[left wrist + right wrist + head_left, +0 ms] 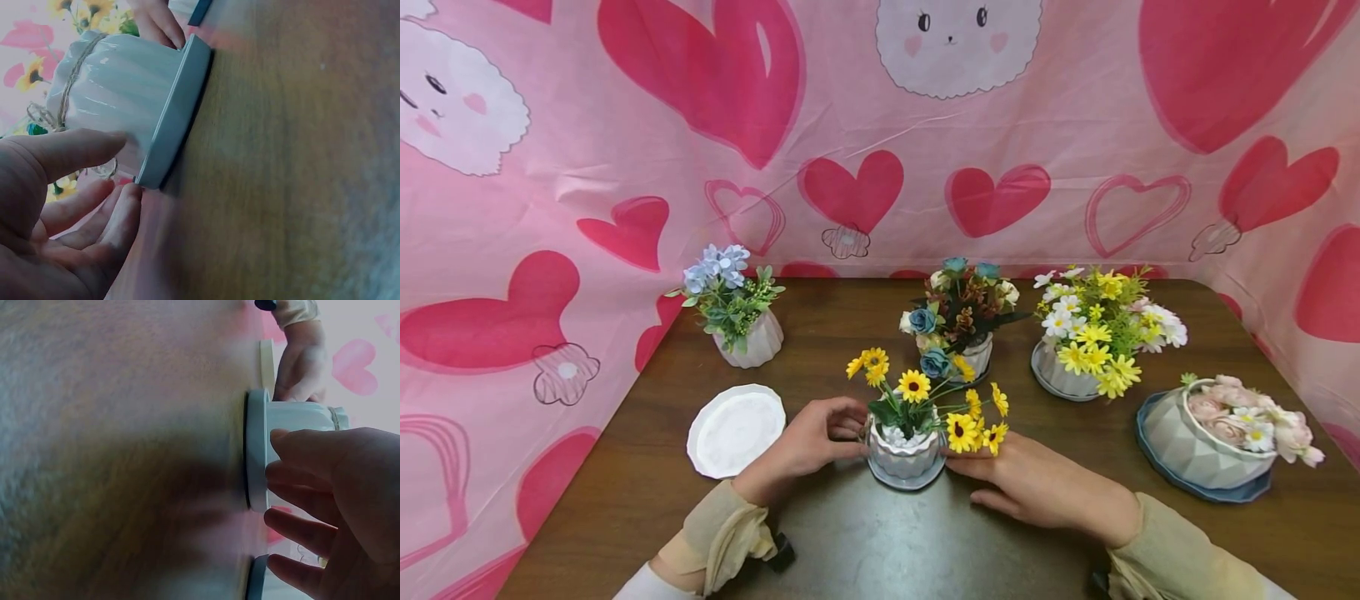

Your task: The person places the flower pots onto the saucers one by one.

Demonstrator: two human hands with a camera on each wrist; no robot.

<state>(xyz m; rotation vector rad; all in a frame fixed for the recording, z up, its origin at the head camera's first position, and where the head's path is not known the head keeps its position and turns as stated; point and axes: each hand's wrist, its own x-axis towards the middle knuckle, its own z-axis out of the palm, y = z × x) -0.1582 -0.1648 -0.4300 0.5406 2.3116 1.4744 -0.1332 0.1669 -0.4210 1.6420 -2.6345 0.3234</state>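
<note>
A white scalloped flowerpot (906, 461) with yellow sunflowers (914, 386) stands upright on a grey saucer (907, 483) between both hands. My left hand (820, 435) is on its left side. In the left wrist view the fingertips (130, 190) touch the saucer's rim, while the thumb lies alongside the pot's wall. Twine is tied around the pot's neck (75, 78). On the pot's right side is my right hand (1033, 479), partly behind the blooms. Its fingers are spread and loosely bent in the right wrist view, with tips right at the saucer (257, 450).
A bare white scalloped plate (736, 429) lies left of my left hand. Behind it stands a blue-flowered pot (752, 340) without a saucer. Beyond and to the right are a blue rose pot (976, 357), a daisy pot (1075, 382) and a tilted faceted pot (1217, 442), each on a saucer.
</note>
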